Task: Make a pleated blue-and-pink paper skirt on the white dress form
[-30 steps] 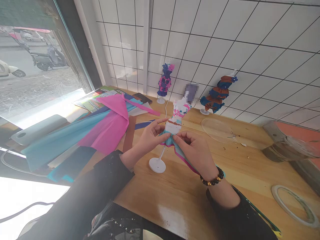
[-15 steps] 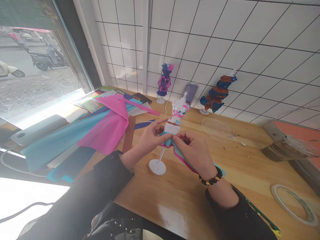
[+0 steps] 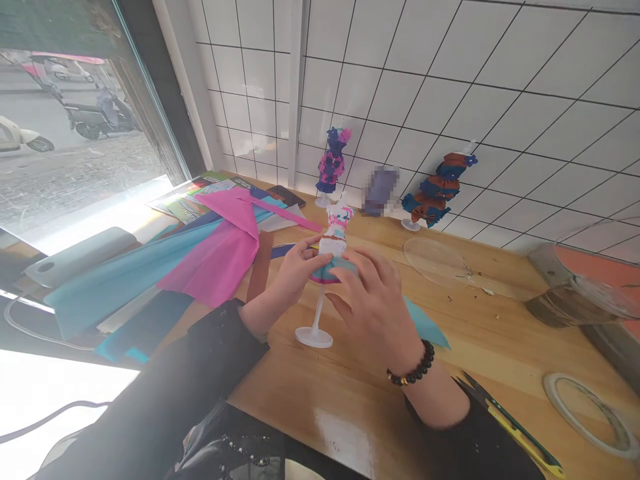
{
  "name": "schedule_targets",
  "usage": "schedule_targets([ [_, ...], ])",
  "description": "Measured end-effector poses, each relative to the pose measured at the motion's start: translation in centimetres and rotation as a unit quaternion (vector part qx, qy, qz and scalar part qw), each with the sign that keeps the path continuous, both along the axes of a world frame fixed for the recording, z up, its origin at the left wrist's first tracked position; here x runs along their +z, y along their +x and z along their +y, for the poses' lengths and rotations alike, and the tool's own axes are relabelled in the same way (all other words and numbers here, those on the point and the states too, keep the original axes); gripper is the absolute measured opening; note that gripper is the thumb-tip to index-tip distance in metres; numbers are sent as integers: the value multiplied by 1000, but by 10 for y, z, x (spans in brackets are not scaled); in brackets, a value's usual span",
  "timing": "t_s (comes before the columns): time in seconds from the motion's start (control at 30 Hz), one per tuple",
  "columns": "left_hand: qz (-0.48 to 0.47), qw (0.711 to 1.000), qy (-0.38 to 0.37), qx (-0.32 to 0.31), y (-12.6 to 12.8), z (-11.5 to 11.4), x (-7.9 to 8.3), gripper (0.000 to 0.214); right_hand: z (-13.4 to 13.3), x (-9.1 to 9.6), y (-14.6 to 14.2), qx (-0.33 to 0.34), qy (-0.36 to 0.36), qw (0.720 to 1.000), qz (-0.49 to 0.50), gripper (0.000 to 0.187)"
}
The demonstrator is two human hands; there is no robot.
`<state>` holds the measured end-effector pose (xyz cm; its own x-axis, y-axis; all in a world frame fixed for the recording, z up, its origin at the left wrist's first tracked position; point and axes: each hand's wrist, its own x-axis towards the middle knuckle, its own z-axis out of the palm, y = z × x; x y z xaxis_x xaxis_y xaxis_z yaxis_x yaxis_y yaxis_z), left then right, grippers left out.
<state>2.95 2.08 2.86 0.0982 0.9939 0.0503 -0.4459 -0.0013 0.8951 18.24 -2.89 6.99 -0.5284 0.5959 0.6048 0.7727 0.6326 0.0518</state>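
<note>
A small white dress form (image 3: 333,247) on a round stand stands in front of me, its bodice patched pink, teal and white. Round its hips lies a teal crepe-paper strip (image 3: 323,270) with a pink lower edge. My left hand (image 3: 295,277) pinches the strip against the form's left side, thumb in front, other fingers partly hidden behind. At the form's right side is my right hand (image 3: 375,303), its fingers bent but apart, thumb held away. Its fingertips are close to the strip; whether they touch is unclear. More teal paper (image 3: 425,323) shows beyond my right wrist.
Pink paper (image 3: 220,260), a light blue sheet (image 3: 125,270) and a brown strip (image 3: 260,263) lie at left. Two dressed forms (image 3: 331,167) (image 3: 435,190) stand by the tiled wall. At right are scissors (image 3: 510,423), a tape roll (image 3: 590,413) and a clear container (image 3: 575,300).
The dress form has shifted a little left and stands more upright. My right hand has let go of the strip and spread its fingers; my left keeps its hold. More of the scissors shows.
</note>
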Motion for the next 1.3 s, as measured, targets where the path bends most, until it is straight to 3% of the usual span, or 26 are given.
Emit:
schedule_targets([
  [0.17,2,1000,-16,-7,2,-3,3,54,2,-8,-4,-40,86,994,-50,15],
  [0.4,12,1000,-22,-10,4,-1,-1,53,5,-16,1,-13,136,990,-24,12],
  [0.73,-29,998,-10,-54,1,0,1,47,5,-17,3,17,123,991,55,5],
  [1.03,-41,998,-7,-46,0,2,-2,54,8,-24,5,70,131,988,37,7],
  [1.2,-37,999,8,-35,-2,4,-3,52,8,-20,-1,97,94,991,0,8],
  [1.3,-29,999,28,-32,-4,6,-2,52,8,-15,1,132,62,989,31,6],
])
